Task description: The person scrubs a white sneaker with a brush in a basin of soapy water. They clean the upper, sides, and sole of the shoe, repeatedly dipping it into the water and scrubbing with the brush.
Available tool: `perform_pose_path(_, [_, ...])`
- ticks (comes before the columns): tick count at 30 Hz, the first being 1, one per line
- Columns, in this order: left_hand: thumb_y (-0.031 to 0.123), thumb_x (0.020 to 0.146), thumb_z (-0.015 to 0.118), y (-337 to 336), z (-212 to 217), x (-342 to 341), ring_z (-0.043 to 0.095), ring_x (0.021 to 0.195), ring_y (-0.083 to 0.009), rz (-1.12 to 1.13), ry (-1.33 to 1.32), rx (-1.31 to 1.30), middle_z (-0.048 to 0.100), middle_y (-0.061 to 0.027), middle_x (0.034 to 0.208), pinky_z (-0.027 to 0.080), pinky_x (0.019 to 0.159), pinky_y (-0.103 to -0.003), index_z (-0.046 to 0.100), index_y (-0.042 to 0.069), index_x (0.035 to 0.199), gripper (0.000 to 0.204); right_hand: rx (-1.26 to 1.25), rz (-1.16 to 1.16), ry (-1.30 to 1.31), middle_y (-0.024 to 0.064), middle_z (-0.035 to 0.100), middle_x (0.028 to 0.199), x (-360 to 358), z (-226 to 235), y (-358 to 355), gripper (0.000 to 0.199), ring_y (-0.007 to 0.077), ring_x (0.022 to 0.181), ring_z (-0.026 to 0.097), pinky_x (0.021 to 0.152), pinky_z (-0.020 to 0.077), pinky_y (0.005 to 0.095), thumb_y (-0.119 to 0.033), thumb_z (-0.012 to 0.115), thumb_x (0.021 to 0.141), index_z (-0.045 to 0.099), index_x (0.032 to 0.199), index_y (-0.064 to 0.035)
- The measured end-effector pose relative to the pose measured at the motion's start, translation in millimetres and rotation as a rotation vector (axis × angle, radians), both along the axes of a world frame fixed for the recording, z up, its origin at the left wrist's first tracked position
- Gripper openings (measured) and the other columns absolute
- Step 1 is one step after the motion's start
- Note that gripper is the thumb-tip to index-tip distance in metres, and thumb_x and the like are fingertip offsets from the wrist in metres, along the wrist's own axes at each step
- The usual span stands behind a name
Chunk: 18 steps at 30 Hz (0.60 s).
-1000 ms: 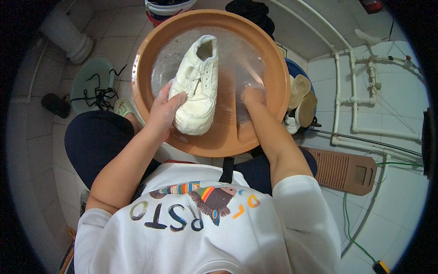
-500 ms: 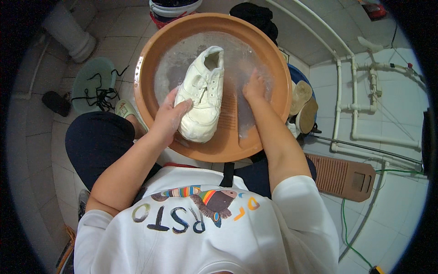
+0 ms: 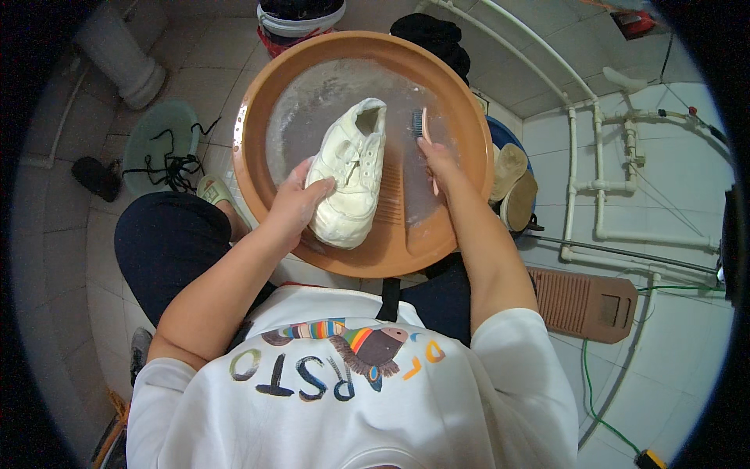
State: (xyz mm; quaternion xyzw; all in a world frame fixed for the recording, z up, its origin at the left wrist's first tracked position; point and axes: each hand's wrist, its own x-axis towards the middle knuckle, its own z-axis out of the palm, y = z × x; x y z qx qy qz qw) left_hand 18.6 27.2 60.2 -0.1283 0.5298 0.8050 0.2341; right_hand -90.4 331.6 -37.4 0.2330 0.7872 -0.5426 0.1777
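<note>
My left hand (image 3: 301, 205) grips a white canvas shoe (image 3: 349, 180) by its side, thumb on the upper, with the toe toward me and the opening away. The shoe has no lace in it and is held over an orange-brown basin (image 3: 248, 187) of cloudy, soapy water. On the right side of the basin, my right hand (image 3: 440, 160) is closed around the handle of a scrub brush (image 3: 423, 125) with dark bristles. A ribbed washboard surface (image 3: 391, 205) is moulded into the basin beneath and beside the shoe.
Left of the basin, a pale green tub (image 3: 160, 129) holds dark laces. Other shoes (image 3: 516, 184) lie on a blue container at the right, above a brown washboard (image 3: 582, 303). A bucket (image 3: 301, 23) and black cloth (image 3: 431, 39) stand behind; white pipes (image 3: 573, 156) line the right wall.
My right hand has come up out of the water with the scrub brush in its grip. The shoe in my left hand has shifted slightly toward me.
</note>
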Motion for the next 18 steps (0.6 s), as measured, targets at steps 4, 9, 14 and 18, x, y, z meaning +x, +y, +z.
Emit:
perform_pose_path(4, [0.012, 0.083, 0.056, 2, 6, 0, 0.054, 0.097, -0.0151, -0.01, -0.021, -0.008, 0.056, -0.008, 0.11, 0.043, 0.085, -0.028, 0.035, 0.004, 0.129, 0.051, 0.358, 0.137, 0.01, 0.0169, 0.058, 0.081, 4, -35, 26, 0.042, 0.0264, 0.068, 0.06, 0.06, 0.047, 0.0381, -0.023, 0.064, 0.076, 0.047, 0.107, 0.0])
perform_pose_path(9, [0.012, 0.083, 0.056, -2, 9, 0, 0.054, 0.097, -0.0154, -0.008, -0.043, -0.01, 0.056, -0.0073, 0.11, 0.043, 0.084, -0.028, 0.034, 0.004, 0.13, 0.052, 0.894, 0.258, 0.166, 0.0244, 0.055, 0.108, 26, -14, -21, 0.046, 0.0369, 0.102, 0.053, 0.088, 0.0417, 0.0421, -0.02, 0.054, 0.08, 0.041, 0.119, 0.0005])
perform_pose_path(14, [0.008, 0.082, 0.056, -2, 10, -1, 0.055, 0.094, -0.0153, -0.008, -0.04, -0.016, 0.056, -0.0089, 0.107, 0.044, 0.083, -0.027, 0.038, 0.003, 0.127, 0.048, 0.94, 0.559, -0.159, 0.0237, 0.052, 0.114, 25, -13, -21, 0.042, 0.0393, 0.106, 0.05, 0.09, 0.0391, 0.0443, -0.016, 0.044, 0.083, 0.04, 0.124, -0.0052])
perform_pose_path(18, [0.006, 0.082, 0.056, -4, 12, -3, 0.055, 0.095, -0.0162, -0.021, -0.025, -0.005, 0.055, -0.0105, 0.109, 0.044, 0.083, -0.027, 0.038, 0.003, 0.126, 0.048, 0.843, 0.318, -0.021, 0.0287, 0.053, 0.109, 22, -18, -24, 0.038, 0.041, 0.103, 0.051, 0.087, 0.0405, 0.0447, -0.017, 0.045, 0.082, 0.047, 0.118, -0.0031])
